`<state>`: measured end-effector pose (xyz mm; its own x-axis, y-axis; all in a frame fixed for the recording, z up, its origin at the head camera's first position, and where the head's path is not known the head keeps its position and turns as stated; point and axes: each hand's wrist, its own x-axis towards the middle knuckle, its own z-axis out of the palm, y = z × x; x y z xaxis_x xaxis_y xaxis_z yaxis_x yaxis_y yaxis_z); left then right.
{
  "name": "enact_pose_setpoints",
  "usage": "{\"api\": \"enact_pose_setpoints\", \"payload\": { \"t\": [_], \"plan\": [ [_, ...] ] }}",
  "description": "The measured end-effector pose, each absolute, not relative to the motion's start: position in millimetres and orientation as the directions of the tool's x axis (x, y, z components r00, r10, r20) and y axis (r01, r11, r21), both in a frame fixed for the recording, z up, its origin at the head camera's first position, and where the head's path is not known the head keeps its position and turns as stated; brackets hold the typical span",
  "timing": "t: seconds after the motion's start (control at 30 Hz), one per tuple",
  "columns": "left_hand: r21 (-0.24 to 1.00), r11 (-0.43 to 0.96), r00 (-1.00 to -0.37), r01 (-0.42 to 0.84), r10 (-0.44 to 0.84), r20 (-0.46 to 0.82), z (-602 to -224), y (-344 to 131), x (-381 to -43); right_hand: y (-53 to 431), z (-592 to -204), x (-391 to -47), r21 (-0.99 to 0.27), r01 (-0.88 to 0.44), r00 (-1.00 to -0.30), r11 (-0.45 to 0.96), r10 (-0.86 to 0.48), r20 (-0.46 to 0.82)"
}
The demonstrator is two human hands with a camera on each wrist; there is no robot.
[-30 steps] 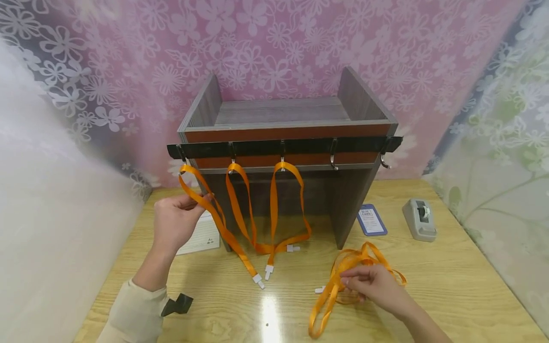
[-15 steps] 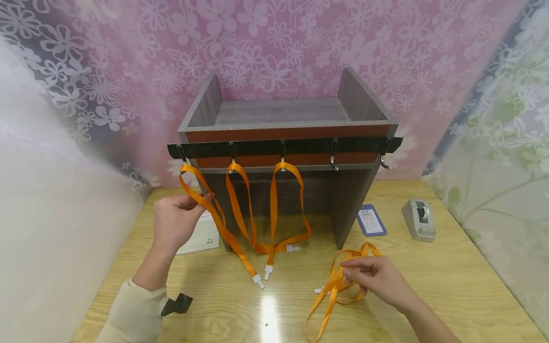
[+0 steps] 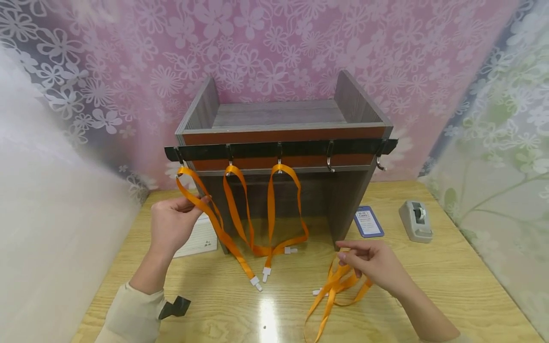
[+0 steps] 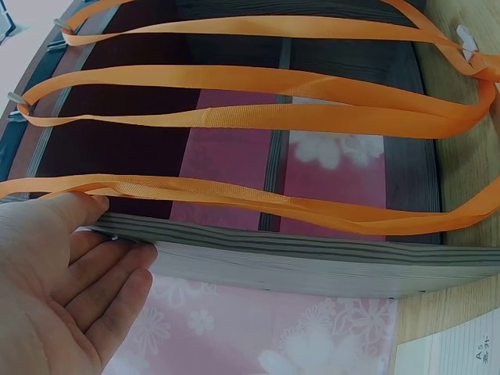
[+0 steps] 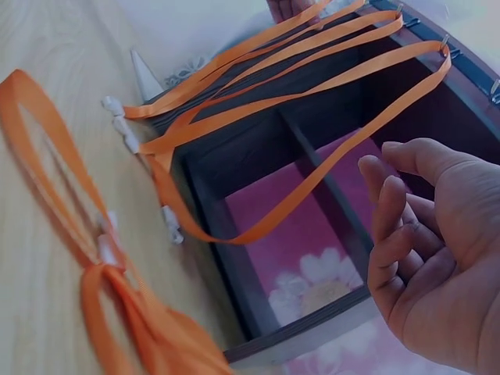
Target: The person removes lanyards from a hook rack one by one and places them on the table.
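Note:
Three orange lanyards with white clips hang from the left hooks of a black rail. My left hand touches the leftmost lanyard; in the left wrist view its fingers are relaxed beside the shelf's side panel, a fingertip right under the strap. The middle lanyard and the third lanyard hang to the right, clips on the table. Above a loose pile of orange lanyards my right hand hovers with loosely bent fingers. Nothing shows between them in the right wrist view, where the pile lies apart.
The grey wooden shelf stands at the back wall and carries the rail. Two bare hooks are at its right. A blue card holder and a grey tape dispenser lie right; a lined paper lies left.
My right hand has let go of the pile's straps and lifted up and slightly away, while the loops have slumped and spread. The left hand stays at the leftmost lanyard.

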<state>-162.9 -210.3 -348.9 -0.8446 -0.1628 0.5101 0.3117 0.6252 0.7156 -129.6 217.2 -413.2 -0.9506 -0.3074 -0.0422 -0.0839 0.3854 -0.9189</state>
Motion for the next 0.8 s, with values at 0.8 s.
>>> {"api": "enact_pose_setpoints", "payload": {
  "t": [0.8],
  "plan": [
    [0.711,0.620,-0.837,0.332,-0.153,0.525,-348,-210,-163,182,-389,-157,-0.926,-0.194,-0.948,0.323,-0.304,0.093]
  ]
}}
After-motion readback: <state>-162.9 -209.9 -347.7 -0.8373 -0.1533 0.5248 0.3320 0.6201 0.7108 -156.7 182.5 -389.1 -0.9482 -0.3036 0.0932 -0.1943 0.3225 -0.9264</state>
